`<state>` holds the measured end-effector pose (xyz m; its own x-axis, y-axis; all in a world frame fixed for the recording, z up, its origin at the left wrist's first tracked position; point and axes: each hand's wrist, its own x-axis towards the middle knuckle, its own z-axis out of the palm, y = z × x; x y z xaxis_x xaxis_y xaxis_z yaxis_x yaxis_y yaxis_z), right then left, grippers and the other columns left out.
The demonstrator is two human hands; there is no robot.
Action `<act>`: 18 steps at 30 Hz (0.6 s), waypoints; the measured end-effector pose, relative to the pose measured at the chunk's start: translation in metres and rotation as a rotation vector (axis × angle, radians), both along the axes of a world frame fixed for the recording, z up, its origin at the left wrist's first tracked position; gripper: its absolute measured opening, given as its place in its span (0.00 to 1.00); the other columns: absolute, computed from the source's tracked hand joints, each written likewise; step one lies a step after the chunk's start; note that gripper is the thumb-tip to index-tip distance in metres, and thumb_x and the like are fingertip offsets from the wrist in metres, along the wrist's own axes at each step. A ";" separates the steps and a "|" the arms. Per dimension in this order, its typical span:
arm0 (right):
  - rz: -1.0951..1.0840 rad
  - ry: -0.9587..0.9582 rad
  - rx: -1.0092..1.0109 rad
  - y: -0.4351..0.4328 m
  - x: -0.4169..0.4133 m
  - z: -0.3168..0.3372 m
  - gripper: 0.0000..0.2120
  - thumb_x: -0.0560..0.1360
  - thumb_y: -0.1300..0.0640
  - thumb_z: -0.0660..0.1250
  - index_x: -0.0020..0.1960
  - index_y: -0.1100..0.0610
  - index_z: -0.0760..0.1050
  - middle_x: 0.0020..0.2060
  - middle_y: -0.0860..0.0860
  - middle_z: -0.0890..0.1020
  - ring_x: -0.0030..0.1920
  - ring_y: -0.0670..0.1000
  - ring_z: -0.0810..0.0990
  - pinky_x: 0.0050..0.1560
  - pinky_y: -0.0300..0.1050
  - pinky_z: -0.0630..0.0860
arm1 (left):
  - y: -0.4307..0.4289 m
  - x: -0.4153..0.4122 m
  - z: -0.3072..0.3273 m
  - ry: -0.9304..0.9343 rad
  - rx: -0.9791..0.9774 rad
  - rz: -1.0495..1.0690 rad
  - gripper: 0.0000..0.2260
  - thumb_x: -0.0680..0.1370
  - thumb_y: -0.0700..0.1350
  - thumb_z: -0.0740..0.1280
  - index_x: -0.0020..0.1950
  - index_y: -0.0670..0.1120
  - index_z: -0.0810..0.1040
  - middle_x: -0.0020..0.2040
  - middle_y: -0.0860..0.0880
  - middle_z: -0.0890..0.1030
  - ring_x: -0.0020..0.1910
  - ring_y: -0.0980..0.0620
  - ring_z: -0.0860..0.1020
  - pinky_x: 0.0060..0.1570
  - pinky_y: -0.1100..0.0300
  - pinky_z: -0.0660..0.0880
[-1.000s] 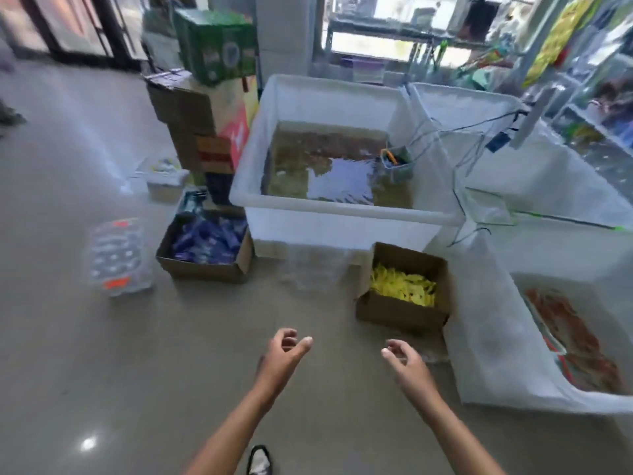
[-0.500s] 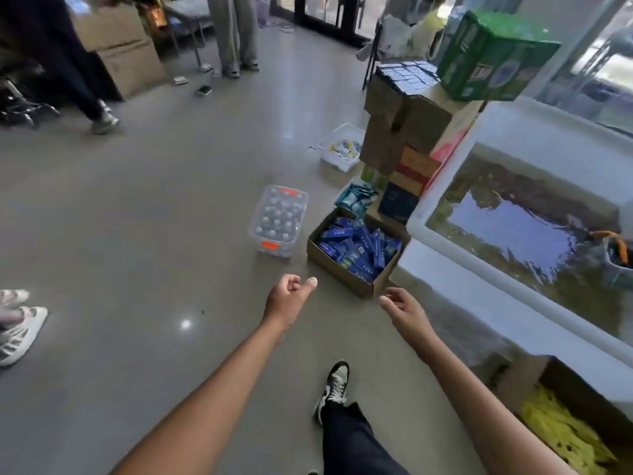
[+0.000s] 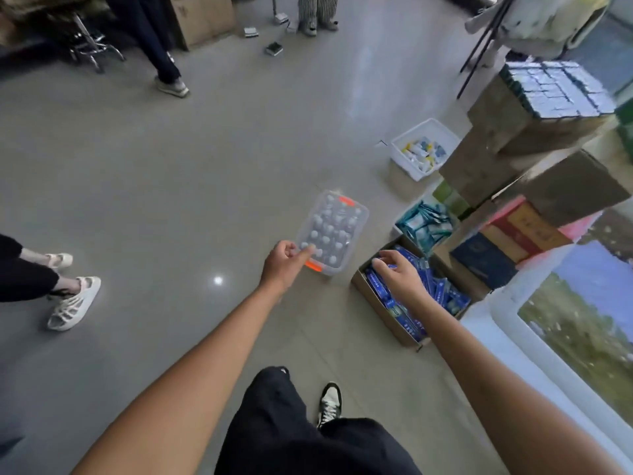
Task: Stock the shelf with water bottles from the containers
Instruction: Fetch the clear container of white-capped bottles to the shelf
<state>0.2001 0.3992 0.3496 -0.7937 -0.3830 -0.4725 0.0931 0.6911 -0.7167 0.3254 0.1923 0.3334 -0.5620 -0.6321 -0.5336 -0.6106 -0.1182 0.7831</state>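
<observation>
— Where is the water?
— In the clear bin [image 3: 337, 214] on the floor, at twelve o'clock from the person's shoe [image 3: 329, 402]. The bottles [image 3: 329, 231] stand cap-up inside, packed close.
— And the hands?
— The left hand [image 3: 286, 265] reaches toward the bin's near corner, fingers loosely curled and holding nothing (whether it touches the bin, I cannot tell). The right hand [image 3: 399, 272] hangs with fingers relaxed and spread over the cardboard box [image 3: 380, 305] of blue packs [image 3: 445, 296], gripping nothing.
— Where is that box?
— At four o'clock from the bin, just beside it. A white tub [image 3: 407, 164] sits at one o'clock.
</observation>
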 end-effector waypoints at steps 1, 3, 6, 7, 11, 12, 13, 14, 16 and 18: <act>0.008 -0.006 0.010 -0.018 -0.014 -0.005 0.21 0.81 0.48 0.66 0.72 0.56 0.73 0.60 0.51 0.81 0.57 0.52 0.80 0.57 0.49 0.77 | -0.018 -0.014 -0.004 -0.011 -0.001 -0.008 0.32 0.62 0.67 0.68 0.59 0.48 0.76 0.55 0.49 0.81 0.54 0.48 0.80 0.57 0.53 0.76; 0.002 -0.025 0.025 -0.052 -0.040 -0.018 0.22 0.82 0.50 0.66 0.73 0.58 0.72 0.62 0.54 0.80 0.60 0.54 0.80 0.63 0.52 0.77 | -0.052 -0.041 -0.015 -0.033 -0.007 -0.042 0.33 0.64 0.66 0.68 0.62 0.47 0.76 0.55 0.49 0.80 0.54 0.49 0.80 0.57 0.54 0.75; -0.058 -0.059 0.052 -0.093 -0.072 -0.041 0.23 0.82 0.50 0.66 0.74 0.60 0.71 0.64 0.56 0.80 0.62 0.54 0.80 0.65 0.52 0.76 | -0.099 -0.085 -0.036 -0.053 -0.001 -0.122 0.35 0.64 0.66 0.67 0.63 0.45 0.76 0.55 0.49 0.79 0.53 0.49 0.79 0.55 0.56 0.74; -0.088 -0.070 0.062 -0.105 -0.080 -0.049 0.23 0.82 0.50 0.66 0.73 0.60 0.72 0.64 0.56 0.80 0.61 0.54 0.79 0.63 0.50 0.76 | -0.113 -0.099 -0.042 -0.068 0.007 -0.149 0.35 0.64 0.66 0.67 0.63 0.45 0.76 0.55 0.49 0.79 0.53 0.49 0.78 0.55 0.56 0.74; -0.161 -0.125 0.121 -0.140 -0.109 -0.080 0.24 0.82 0.51 0.67 0.73 0.62 0.72 0.64 0.58 0.79 0.61 0.56 0.80 0.58 0.46 0.74 | -0.162 -0.152 -0.067 -0.120 0.037 -0.273 0.33 0.64 0.66 0.68 0.62 0.47 0.75 0.55 0.50 0.78 0.54 0.50 0.78 0.54 0.56 0.74; -0.191 -0.138 0.128 -0.146 -0.115 -0.086 0.23 0.82 0.51 0.67 0.73 0.62 0.72 0.65 0.58 0.79 0.61 0.56 0.80 0.61 0.48 0.75 | -0.172 -0.165 -0.074 -0.129 0.032 -0.309 0.31 0.65 0.66 0.70 0.61 0.48 0.74 0.55 0.50 0.78 0.54 0.50 0.78 0.53 0.56 0.74; -0.225 -0.153 0.133 -0.151 -0.121 -0.092 0.23 0.81 0.52 0.67 0.72 0.62 0.72 0.65 0.59 0.79 0.62 0.57 0.80 0.64 0.51 0.76 | -0.182 -0.177 -0.081 -0.138 0.024 -0.340 0.29 0.67 0.65 0.72 0.59 0.50 0.73 0.55 0.51 0.77 0.54 0.50 0.78 0.52 0.57 0.74; -0.258 -0.169 0.141 -0.154 -0.128 -0.099 0.23 0.81 0.51 0.68 0.72 0.61 0.72 0.65 0.58 0.79 0.63 0.57 0.79 0.66 0.54 0.76 | -0.192 -0.189 -0.090 -0.152 0.013 -0.363 0.26 0.69 0.64 0.73 0.58 0.51 0.73 0.56 0.51 0.77 0.53 0.50 0.78 0.51 0.57 0.73; -0.297 -0.188 0.175 -0.160 -0.142 -0.112 0.24 0.80 0.51 0.69 0.72 0.60 0.72 0.66 0.58 0.78 0.63 0.56 0.79 0.66 0.52 0.75 | -0.208 -0.212 -0.110 -0.196 -0.001 -0.400 0.27 0.71 0.64 0.74 0.61 0.49 0.73 0.58 0.49 0.77 0.55 0.50 0.77 0.52 0.56 0.74; -0.330 -0.207 0.207 -0.164 -0.160 -0.131 0.26 0.79 0.51 0.70 0.73 0.61 0.71 0.67 0.58 0.76 0.64 0.55 0.77 0.64 0.48 0.73 | -0.221 -0.236 -0.135 -0.246 -0.003 -0.431 0.31 0.72 0.63 0.74 0.66 0.46 0.74 0.62 0.47 0.77 0.59 0.48 0.77 0.59 0.53 0.75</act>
